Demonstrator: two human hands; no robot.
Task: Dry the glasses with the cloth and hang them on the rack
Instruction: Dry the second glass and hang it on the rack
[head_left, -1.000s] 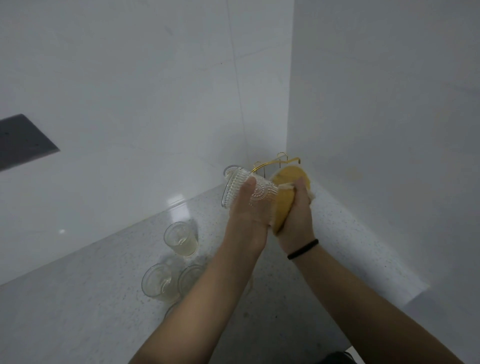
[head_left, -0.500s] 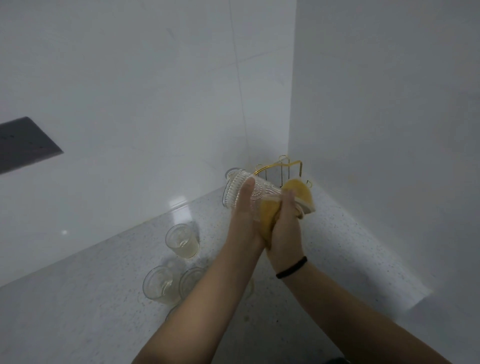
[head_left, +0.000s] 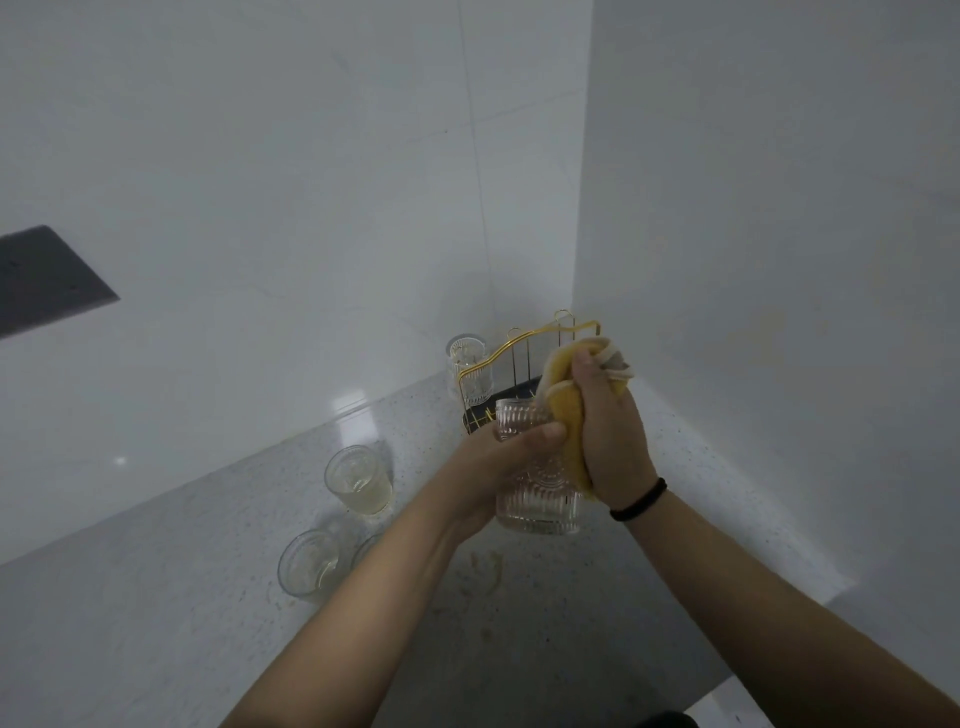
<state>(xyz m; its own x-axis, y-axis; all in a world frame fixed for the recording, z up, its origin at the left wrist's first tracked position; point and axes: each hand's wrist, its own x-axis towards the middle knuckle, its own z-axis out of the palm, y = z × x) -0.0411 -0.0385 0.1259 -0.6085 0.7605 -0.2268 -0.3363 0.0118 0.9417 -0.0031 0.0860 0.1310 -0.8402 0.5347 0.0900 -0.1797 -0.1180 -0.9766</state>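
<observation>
While my left hand (head_left: 498, 457) wraps fingers around ribbed glass (head_left: 537, 499), holding it above speckled counter (head_left: 156, 597), right hand (head_left: 608, 431) stays out of nothing; it clutches yellow cloth (head_left: 563, 415), fist closed, cloth pressed against glass side; gold wire rack (head_left: 524, 358) sits in corner just behind, one glass (head_left: 470, 376) hanging on it; three more glasses (head_left: 358, 480) stand on counter, left of my forearm.

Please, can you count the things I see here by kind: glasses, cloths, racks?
Glasses: 5 (held, on rack, on counter partly hidden)
Cloths: 1, yellow
Racks: 1, gold wire
Total: 7
</observation>
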